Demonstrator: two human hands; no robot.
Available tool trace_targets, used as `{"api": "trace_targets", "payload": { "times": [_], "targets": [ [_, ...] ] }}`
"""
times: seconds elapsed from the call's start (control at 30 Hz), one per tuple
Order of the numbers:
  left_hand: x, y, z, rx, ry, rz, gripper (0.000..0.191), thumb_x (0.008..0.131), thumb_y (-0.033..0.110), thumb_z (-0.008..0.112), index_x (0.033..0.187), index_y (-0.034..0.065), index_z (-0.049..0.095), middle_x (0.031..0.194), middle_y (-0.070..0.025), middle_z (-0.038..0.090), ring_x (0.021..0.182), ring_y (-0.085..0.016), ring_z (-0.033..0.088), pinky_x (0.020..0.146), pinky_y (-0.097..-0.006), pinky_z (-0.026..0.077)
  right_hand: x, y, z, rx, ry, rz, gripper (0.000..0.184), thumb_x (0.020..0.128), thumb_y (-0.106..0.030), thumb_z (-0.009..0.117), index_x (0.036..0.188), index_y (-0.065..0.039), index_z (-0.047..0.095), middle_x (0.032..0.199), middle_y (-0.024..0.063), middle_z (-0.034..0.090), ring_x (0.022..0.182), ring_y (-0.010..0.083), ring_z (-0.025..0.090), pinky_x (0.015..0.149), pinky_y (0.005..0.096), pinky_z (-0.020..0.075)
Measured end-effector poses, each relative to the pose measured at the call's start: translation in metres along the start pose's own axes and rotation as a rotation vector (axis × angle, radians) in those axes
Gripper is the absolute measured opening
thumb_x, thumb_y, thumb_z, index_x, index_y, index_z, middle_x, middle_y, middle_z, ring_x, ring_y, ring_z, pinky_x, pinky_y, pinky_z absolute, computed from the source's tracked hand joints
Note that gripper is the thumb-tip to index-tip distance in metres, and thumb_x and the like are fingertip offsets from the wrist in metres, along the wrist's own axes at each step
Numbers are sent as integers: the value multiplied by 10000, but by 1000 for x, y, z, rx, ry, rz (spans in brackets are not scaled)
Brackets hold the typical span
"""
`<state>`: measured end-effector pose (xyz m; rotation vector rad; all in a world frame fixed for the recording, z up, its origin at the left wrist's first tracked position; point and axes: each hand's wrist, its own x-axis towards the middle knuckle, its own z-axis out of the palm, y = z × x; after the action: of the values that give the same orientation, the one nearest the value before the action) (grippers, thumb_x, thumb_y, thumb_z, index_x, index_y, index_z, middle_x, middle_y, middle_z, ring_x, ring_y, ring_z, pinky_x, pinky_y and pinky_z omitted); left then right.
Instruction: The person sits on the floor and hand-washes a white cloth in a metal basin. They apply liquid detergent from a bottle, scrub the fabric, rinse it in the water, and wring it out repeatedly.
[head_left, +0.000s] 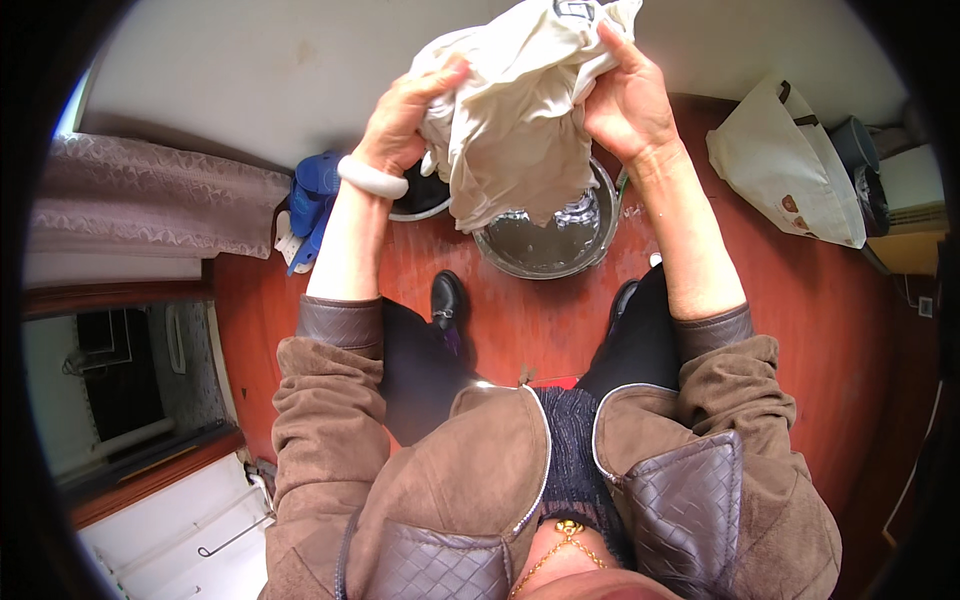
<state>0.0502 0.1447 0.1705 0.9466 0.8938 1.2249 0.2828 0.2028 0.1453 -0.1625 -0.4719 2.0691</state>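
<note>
A crumpled cream-white cloth garment (517, 127) hangs between my two raised hands. My left hand (409, 112) grips its left side, thumb on top, and a white bangle (373, 178) circles that wrist. On the other side my right hand (630, 105) pinches the cloth near a dark printed patch (574, 9) at its upper edge. Beneath the hanging fabric a round metal basin (551, 259) of water stands on the floor; the cloth covers its far part from view. Whether the lowest fold touches the water I cannot tell.
A dark-filled basin (421, 196) sits partly behind the cloth. Blue slippers (311, 191) lie at the left wall, below a lace-edged curtain (165, 191). To the right a white bag (780, 165) leans by a grey bucket (855, 142). My black shoes (448, 296) rest on the red floor (517, 322).
</note>
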Motion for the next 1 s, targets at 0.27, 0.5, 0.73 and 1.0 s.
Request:
{"api": "trace_targets", "payload": {
  "times": [0.27, 0.5, 0.73, 1.0],
  "targets": [
    [20, 3, -30, -290, 73, 273, 297, 991, 217, 537, 1227, 40, 575, 1190, -72, 635, 1088, -197, 612, 952, -364, 500, -7, -4, 12, 18, 106, -5, 387, 945, -217, 517, 1277, -18, 514, 1260, 101, 593, 1172, 246, 538, 1056, 402, 388],
    [32, -11, 18, -88, 213, 303, 302, 958, 200, 552, 1202, 23, 558, 1166, -90, 631, 1068, -215, 618, 906, -354, 514, 13, 7, -9, 51, 174, -59, 428, 923, -388, 567, 1179, -45, 559, 1151, 84, 632, 1078, 237, 587, 991, 394, 443],
    [5, -52, 136, 1465, 69, 629, 510, 736, 409, 737, 1085, 69, 588, 933, -212, 663, 860, -339, 678, 750, -443, 542, 5, 19, -2, -37, 67, 153, 474, 881, -534, 578, 964, -70, 625, 908, 86, 660, 827, 219, 635, 679, 365, 543],
    [52, -62, 108, 927, 527, 749, 255, 730, 263, 720, 842, 50, 636, 707, -156, 663, 673, -344, 675, 624, -405, 542, 30, 44, -33, -192, 462, -139, 142, 899, -214, 632, 963, -87, 629, 916, 26, 659, 820, 155, 627, 741, 307, 534]
  ]
}}
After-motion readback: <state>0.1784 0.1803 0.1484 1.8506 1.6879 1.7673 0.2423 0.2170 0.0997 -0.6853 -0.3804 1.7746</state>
